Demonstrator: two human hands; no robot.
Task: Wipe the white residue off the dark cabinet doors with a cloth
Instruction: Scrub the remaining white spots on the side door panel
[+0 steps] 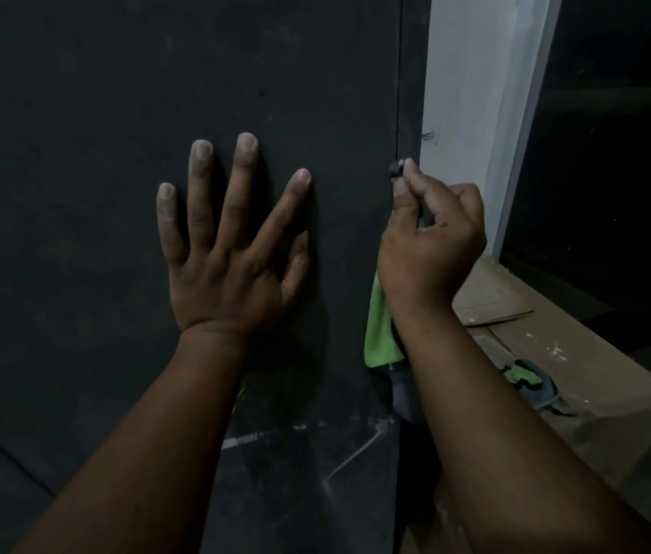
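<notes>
Green cloth (380, 325) hanging lengthwise toward 6 o'clock under the right hand (431, 245) pinching a small dark piece (397, 169), left hand (232, 249) pressing flat, fingers splayed toward 12, on the dark cabinet door (116, 94)

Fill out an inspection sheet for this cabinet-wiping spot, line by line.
Surface: dark cabinet door, faint dusty smears; white streaks low down.
Job's things: green cloth hangs under the right hand.
Clutter: green-and-grey item on cardboard sheet.
Grips: left hand flat on the door, fingers spread; right hand pinches a small dark object at the door edge.
Cables: nothing seen.
Surroundings: white wall strip, dark glass.
</notes>
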